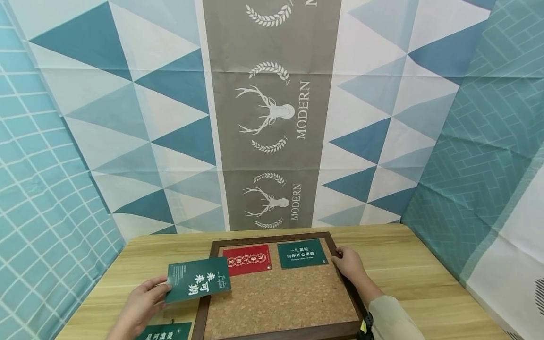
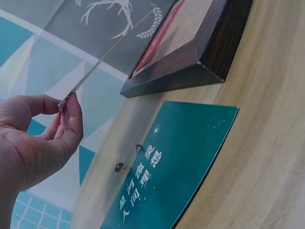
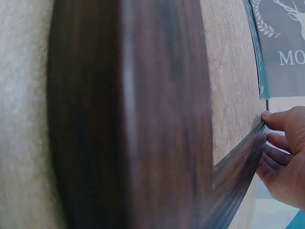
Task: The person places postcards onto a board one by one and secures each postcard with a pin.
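My left hand [image 1: 144, 302] pinches a green card [image 1: 197, 279] with white Chinese writing by its left edge; the left wrist view shows it edge-on between thumb and fingers. The card's far end overlaps the left side of a cork board [image 1: 280, 302] in a dark wooden frame [image 1: 272, 236]. My right hand [image 1: 352, 264] grips the frame's right side, thumb on top and fingers along the outer side in the right wrist view. On the cork, a red card [image 1: 248, 259] and another green card [image 1: 302, 253] lie side by side near the top.
A further green card [image 2: 176, 157] lies on the wooden table [image 1: 399, 264] left of the board. Beside it is a small metal pushpin [image 2: 119, 167]. A patterned cloth wall [image 1: 272, 113] rises behind the table, and a tiled-pattern sheet [image 1: 46, 189] stands at the left.
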Demonstrator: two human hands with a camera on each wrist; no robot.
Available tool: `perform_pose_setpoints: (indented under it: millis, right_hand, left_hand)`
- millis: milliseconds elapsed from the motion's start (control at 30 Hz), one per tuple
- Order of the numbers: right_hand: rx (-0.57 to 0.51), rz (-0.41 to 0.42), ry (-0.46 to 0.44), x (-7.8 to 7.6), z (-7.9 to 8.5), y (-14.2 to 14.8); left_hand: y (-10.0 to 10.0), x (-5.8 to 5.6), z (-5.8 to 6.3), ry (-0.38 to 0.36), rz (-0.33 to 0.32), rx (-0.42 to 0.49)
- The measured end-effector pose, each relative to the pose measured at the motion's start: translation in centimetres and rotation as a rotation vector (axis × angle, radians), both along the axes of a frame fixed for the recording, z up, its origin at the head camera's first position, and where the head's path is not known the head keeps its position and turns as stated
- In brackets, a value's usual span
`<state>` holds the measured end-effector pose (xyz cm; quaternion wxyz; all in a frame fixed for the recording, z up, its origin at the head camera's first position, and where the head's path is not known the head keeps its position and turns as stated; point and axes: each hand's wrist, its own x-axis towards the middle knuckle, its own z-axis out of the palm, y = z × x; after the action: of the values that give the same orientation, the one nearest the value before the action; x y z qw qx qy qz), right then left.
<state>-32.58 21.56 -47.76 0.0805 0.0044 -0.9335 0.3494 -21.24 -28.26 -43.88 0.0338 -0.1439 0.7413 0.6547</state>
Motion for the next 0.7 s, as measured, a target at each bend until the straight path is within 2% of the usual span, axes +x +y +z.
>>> perform_pose_setpoints:
  millis: [367, 700]
  right_hand:
    - [0.017, 0.001, 0.001, 0.0, -0.1, 0.0]
    - [0.028, 0.006, 0.010, -0.2, -0.3, 0.1]
  left_hand:
    - [2.1, 0.2, 0.3, 0.007, -0.019, -0.028]
    - [3.7, 0.3, 0.1, -0.008, 0.005, -0.015]
